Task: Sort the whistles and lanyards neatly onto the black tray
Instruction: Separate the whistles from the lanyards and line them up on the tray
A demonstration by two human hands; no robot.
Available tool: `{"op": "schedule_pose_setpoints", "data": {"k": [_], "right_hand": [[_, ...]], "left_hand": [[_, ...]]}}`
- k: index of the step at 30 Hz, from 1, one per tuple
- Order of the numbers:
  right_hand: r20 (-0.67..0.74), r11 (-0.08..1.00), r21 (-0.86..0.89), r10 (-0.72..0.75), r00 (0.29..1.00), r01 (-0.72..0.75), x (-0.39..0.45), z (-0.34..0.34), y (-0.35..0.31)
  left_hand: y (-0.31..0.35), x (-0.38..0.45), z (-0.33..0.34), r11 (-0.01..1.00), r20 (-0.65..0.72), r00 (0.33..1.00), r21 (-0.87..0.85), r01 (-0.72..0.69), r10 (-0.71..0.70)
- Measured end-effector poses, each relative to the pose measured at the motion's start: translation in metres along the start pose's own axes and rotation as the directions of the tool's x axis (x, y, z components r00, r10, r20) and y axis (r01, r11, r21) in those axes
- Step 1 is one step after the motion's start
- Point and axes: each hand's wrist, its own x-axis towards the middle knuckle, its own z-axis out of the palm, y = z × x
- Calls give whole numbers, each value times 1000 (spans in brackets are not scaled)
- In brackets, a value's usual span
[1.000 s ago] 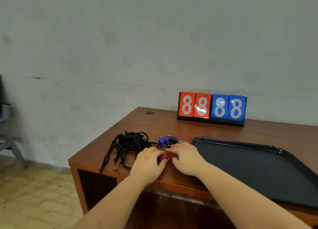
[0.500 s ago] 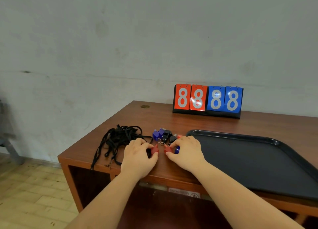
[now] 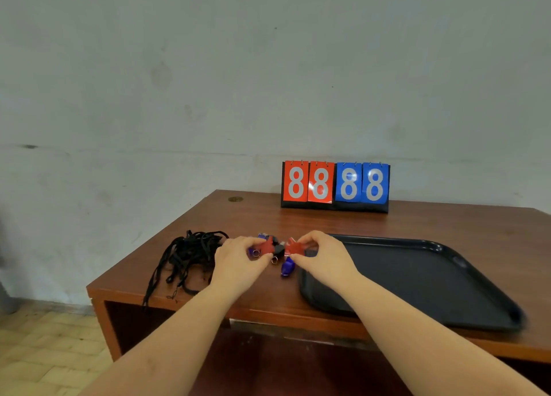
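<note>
**Gathering red whistles beside the tray**

Each hand is pinching a small red plastic whistle: left hand on one, right hand on the other. A blue whistle is lying nearer. The empty black plastic tray is waiting just right; tangled black lanyards left. Grouping by colour would likely be neatest.

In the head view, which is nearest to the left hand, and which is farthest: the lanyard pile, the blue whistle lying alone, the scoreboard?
From the left hand:
1. Lanyard pile, just beside it on the left.
2. Blue whistle, to its right, near the tray's corner.
3. Scoreboard, far back at the wall.
The first two are fairly close.
</note>
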Motion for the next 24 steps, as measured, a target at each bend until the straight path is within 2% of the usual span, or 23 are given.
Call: {"op": "schedule_pose_setpoints", "data": {"k": [5, 11, 18, 24], "right_hand": [[-48, 994, 86, 65, 997, -61, -15, -27, 20], [-83, 986, 114, 133, 988, -123, -35, -45, 51], [-61, 976, 104, 197, 978, -190, -41, -46, 73], [-14, 970, 40, 240, 971, -240, -30, -43, 75]], "left_hand": [[38, -6, 23, 966, 106, 993, -248, 79, -54], [59, -24, 54, 951, 204, 975, -278, 138, -82], [69, -23, 69, 981, 196, 977, -153, 115, -84], [73, -13, 72, 993, 141, 989, 119, 29, -46]]}}
